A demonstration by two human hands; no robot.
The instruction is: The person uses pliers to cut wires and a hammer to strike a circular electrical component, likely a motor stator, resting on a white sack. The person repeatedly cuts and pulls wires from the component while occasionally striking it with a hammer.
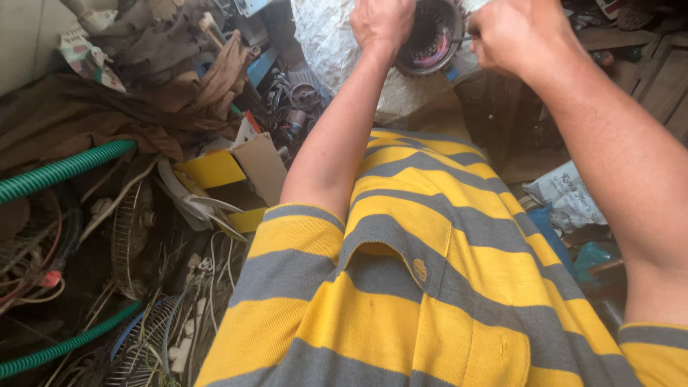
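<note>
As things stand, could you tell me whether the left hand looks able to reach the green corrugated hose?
Probably not right away: the left hand grips the rim of the round motor stator ahead, while the green corrugated hose lies far off to the left among clutter.

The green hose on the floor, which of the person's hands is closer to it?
The left hand. It grips the round motor part up top, on the green hose side. The right hand is beyond the motor part, farther away.
</note>
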